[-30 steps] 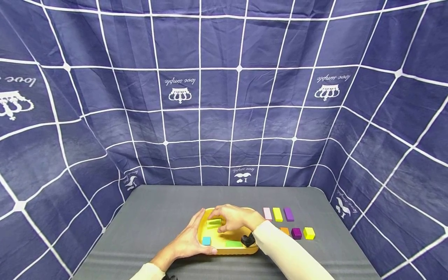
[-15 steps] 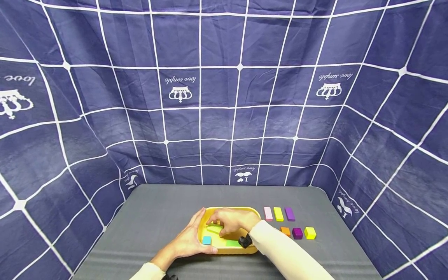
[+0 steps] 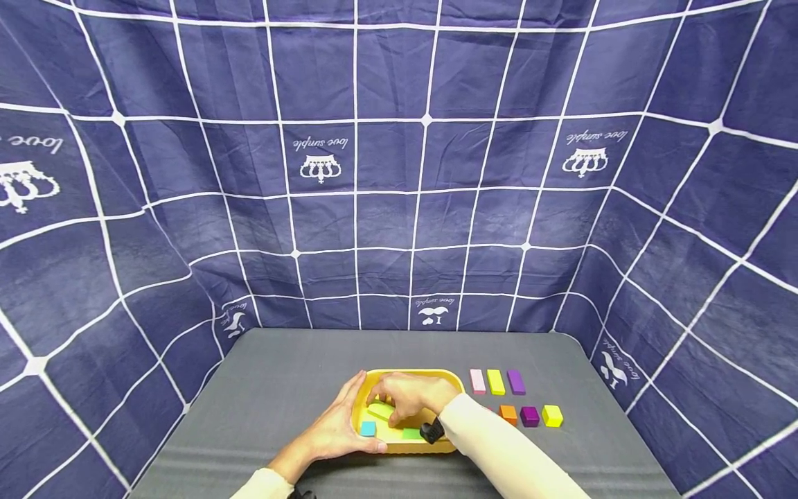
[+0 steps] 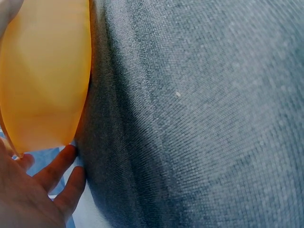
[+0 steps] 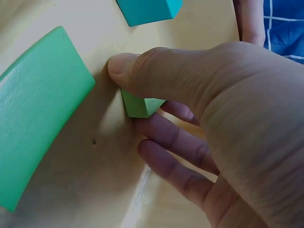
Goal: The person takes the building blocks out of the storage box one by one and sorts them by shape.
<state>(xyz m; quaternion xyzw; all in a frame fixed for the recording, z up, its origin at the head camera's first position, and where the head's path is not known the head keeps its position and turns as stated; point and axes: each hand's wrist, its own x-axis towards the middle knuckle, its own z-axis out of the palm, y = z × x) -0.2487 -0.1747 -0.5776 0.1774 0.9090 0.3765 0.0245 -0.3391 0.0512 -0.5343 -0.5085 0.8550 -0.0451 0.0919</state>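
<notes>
A yellow plastic tray (image 3: 418,448) lies on the table, and my left hand (image 3: 337,431) grips its left end, thumb along the front rim and fingers at the back corner. Inside it, my right hand (image 3: 411,395) pinches a light-green block (image 5: 138,107) between thumb and fingers, low over the tray floor. The thumb and fingers hide much of that block. A blue block (image 3: 368,429) sits in the front left corner. Toward the front lies a longer green block (image 5: 40,109), partly behind the black wrist camera in the head view.
Right of the tray, pink (image 3: 476,381), yellow (image 3: 495,381) and purple (image 3: 515,382) flat blocks form a row. Nearer are orange (image 3: 508,414), dark purple (image 3: 530,416) and yellow (image 3: 552,416) cubes. The right sleeve (image 3: 499,443) partly covers a red piece. A blue gridded cloth (image 3: 386,166) surrounds the table.
The light-green block has turned and lowered in my right hand, shifting slightly toward the front of the tray. My left hand keeps its hold on the tray.
</notes>
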